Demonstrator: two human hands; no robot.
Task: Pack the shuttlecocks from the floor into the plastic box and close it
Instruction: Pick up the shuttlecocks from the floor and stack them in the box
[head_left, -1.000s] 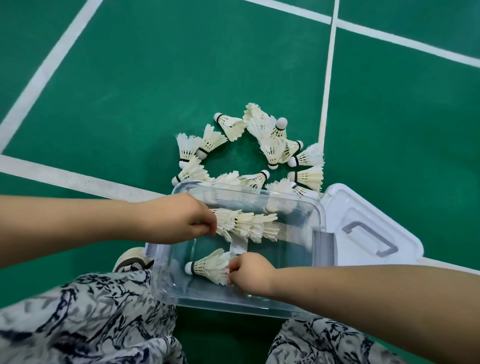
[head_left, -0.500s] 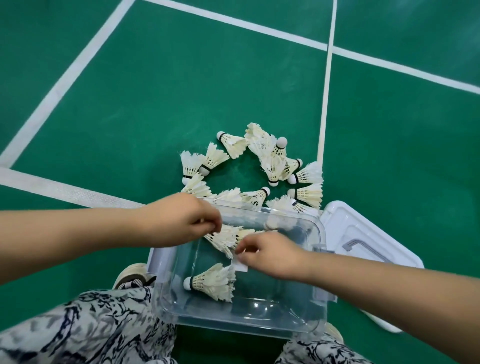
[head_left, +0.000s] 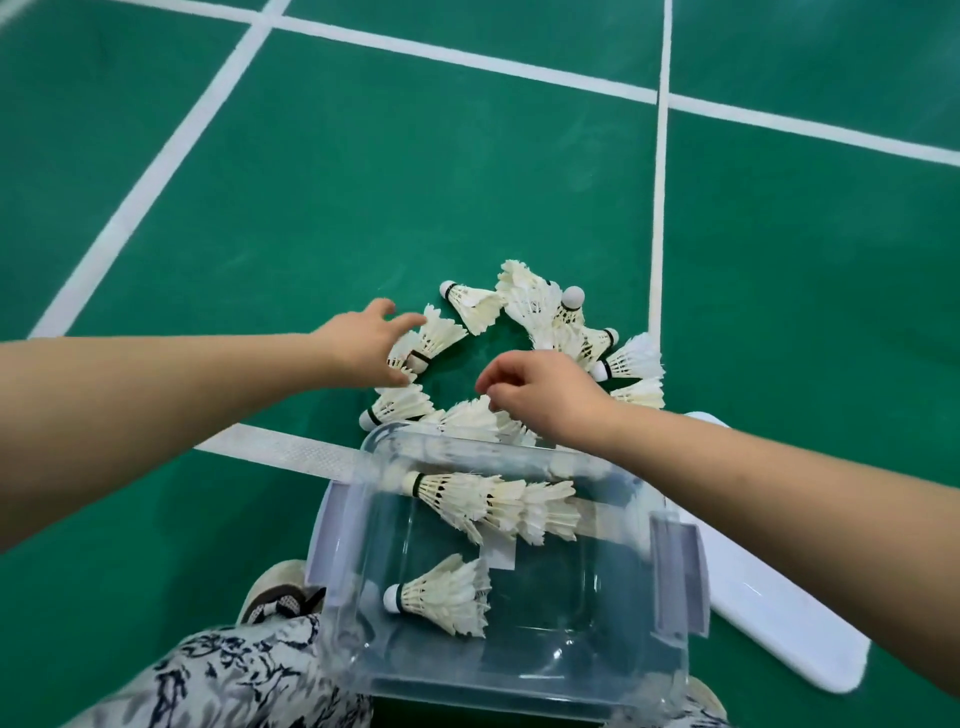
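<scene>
Two bunches of shuttlecocks (head_left: 496, 506) already lie in the clear plastic box (head_left: 670, 571); beyond it the right hand (head_left: 540, 395) hovers empty, fingers curled, the left hand (head_left: 363, 345) spreads onto a floor shuttlecock (head_left: 434, 338). Featherlight and crushable, best pinched at the cork.

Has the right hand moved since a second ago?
Yes. The right hand has left the plastic box and crossed its far rim, out over the shuttlecocks on the floor.
</scene>
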